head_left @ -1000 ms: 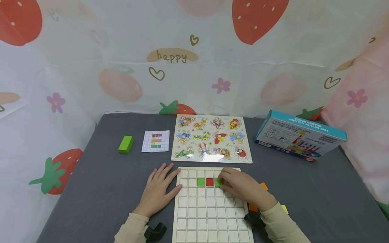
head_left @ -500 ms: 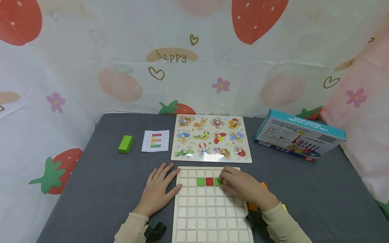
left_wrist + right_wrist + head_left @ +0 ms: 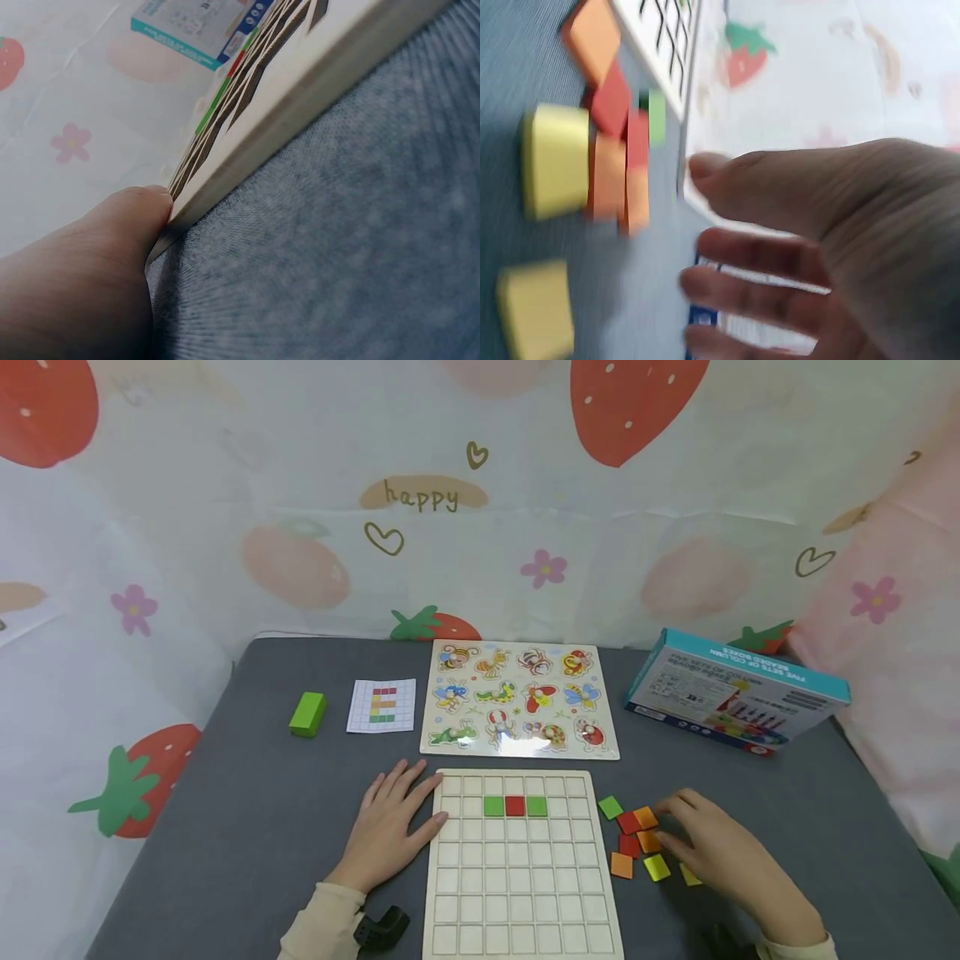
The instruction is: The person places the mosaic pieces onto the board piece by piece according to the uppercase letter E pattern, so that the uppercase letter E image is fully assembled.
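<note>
- Left hand [image 3: 386, 839]: fingers spread and straight beside the left edge of the grid board [image 3: 517, 881], thumb tip on its rim. In the left wrist view only the thumb side shows.
- Right hand [image 3: 723, 852]: above the loose tiles [image 3: 629, 846], right of the board. Fingers loosely bent, a gap between them and the thumb. Contact with the orange tile under the thumb tip cannot be determined.
- Loose tiles: green, red, orange and yellow, the red and orange ones closely grouped. The rightmost yellow tile [image 3: 690, 877] is partly covered by the hand in the head view; the right wrist view shows the tiles blurred.
- Grid board: lower edge cut off by the frame. Second row from the far edge holds a green tile [image 3: 494, 807], a red tile [image 3: 515, 807] and another green tile [image 3: 537, 807], side by side.
- Picture board [image 3: 520, 700]: glare obscures part of its bottom row.
- Pattern card [image 3: 381, 706]: coloured squares visible, finer detail too small.
- Box [image 3: 738, 693]: tilted, lettering inverted, small print illegible.
- Green block [image 3: 308, 715]: left of the card, unobstructed.
</note>
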